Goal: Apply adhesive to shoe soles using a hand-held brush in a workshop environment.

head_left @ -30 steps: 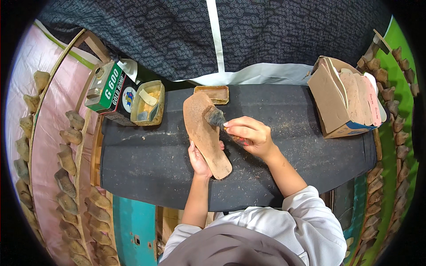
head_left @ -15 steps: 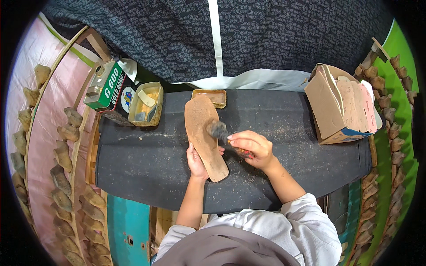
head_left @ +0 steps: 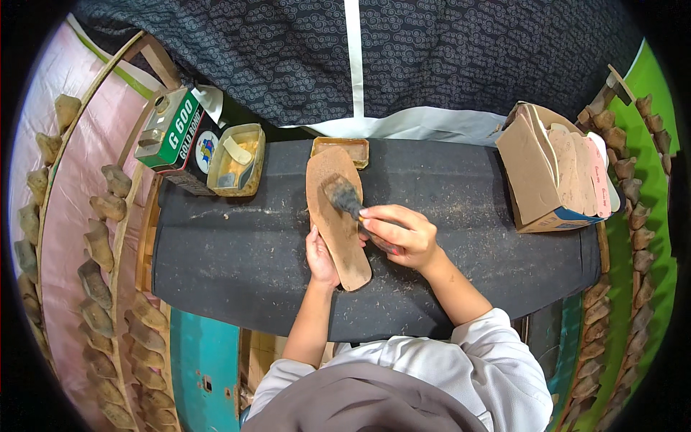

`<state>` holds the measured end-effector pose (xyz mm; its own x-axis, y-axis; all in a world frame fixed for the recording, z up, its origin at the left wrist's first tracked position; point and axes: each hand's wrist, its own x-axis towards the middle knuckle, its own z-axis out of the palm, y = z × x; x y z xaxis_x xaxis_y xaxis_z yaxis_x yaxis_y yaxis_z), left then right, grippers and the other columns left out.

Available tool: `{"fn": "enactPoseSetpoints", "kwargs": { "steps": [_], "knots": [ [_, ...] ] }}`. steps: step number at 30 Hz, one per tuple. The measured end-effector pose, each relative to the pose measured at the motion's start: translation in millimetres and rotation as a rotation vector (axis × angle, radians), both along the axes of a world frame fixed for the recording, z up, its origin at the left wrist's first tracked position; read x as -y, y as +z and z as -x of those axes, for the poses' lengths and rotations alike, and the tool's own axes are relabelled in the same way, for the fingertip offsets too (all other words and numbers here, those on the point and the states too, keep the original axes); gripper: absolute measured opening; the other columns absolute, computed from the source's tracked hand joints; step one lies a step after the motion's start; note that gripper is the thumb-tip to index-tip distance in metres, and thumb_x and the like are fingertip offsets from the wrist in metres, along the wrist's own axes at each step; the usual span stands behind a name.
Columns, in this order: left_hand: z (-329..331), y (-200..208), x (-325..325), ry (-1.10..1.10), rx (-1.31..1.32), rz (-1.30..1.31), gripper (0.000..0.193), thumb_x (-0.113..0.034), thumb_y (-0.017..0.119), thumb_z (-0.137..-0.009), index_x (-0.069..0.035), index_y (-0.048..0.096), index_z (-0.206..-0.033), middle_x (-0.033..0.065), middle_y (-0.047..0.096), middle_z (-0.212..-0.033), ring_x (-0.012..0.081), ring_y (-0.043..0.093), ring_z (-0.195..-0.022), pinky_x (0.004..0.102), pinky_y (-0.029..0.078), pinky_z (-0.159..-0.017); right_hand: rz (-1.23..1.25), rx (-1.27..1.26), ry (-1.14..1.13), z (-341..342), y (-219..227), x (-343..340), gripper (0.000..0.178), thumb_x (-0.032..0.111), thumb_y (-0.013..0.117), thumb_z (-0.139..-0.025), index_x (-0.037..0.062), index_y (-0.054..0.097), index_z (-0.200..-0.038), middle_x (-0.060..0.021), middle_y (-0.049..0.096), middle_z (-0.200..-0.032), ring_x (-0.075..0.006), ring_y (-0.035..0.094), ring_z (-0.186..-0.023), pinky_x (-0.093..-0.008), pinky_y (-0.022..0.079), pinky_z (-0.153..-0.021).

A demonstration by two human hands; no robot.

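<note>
1. A can [head_left: 170, 133] stood beside a tub [head_left: 237, 191] at the left of the table [head_left: 237, 252].
2. A carton [head_left: 529, 176] on the right held insoles [head_left: 574, 173].
3. A patterned curtain [head_left: 446, 61] hung behind.
4. Rows of lasts [head_left: 95, 282] lined both sides.

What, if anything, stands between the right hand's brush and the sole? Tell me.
Nothing visible does: the dark brush in the right hand appears to touch the tan sole directly, and the left hand holds that sole lower down.
</note>
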<state>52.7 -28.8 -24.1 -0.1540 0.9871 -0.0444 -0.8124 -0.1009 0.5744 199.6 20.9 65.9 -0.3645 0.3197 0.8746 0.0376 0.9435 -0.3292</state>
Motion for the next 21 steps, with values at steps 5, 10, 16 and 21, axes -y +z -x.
{"fn": "enactPoseSetpoints", "kwargs": {
  "steps": [5,10,16,21],
  "knots": [
    [6,-16,-6,0.081,0.135,0.151,0.049,-0.041,0.028,-0.091,-0.010,0.042,-0.127,0.0133,0.056,-0.114,0.0298,0.061,-0.091,0.0417,0.049,-0.083,0.039,0.176,0.190,6,-12,8,0.024,-0.002,0.063,-0.057,0.0023,0.062,-0.081,-0.0099,0.063,-0.093,-0.0242,0.064,-0.074,-0.0325,0.053,-0.062],
    [9,-11,0,0.006,0.000,0.025,0.048,-0.039,0.029,-0.092,-0.012,0.042,-0.129,0.0089,0.054,-0.121,0.0244,0.054,-0.108,0.0385,0.042,-0.095,0.063,0.105,0.241,4,-9,6,0.028,-0.005,0.061,-0.056,0.0018,0.063,-0.083,-0.0114,0.063,-0.095,-0.0244,0.064,-0.074,-0.0319,0.052,-0.063],
    [8,-16,-1,0.037,0.076,0.026,0.047,-0.037,0.027,-0.093,-0.013,0.038,-0.132,0.0077,0.049,-0.127,0.0223,0.048,-0.116,0.0381,0.039,-0.098,0.099,0.193,0.209,4,-7,4,0.029,-0.004,0.063,-0.056,0.0022,0.064,-0.085,-0.0100,0.063,-0.092,-0.0253,0.064,-0.078,-0.0326,0.053,-0.068],
    [4,8,-6,0.126,0.366,0.170,0.044,-0.038,0.024,-0.095,-0.014,0.033,-0.131,0.0180,0.051,-0.119,0.0310,0.063,-0.078,0.0403,0.054,-0.071,0.273,0.142,0.296,-10,1,0,0.038,-0.004,0.051,-0.055,0.0038,0.066,-0.089,-0.0120,0.065,-0.093,-0.0258,0.065,-0.083,-0.0333,0.055,-0.074]
  ]
}}
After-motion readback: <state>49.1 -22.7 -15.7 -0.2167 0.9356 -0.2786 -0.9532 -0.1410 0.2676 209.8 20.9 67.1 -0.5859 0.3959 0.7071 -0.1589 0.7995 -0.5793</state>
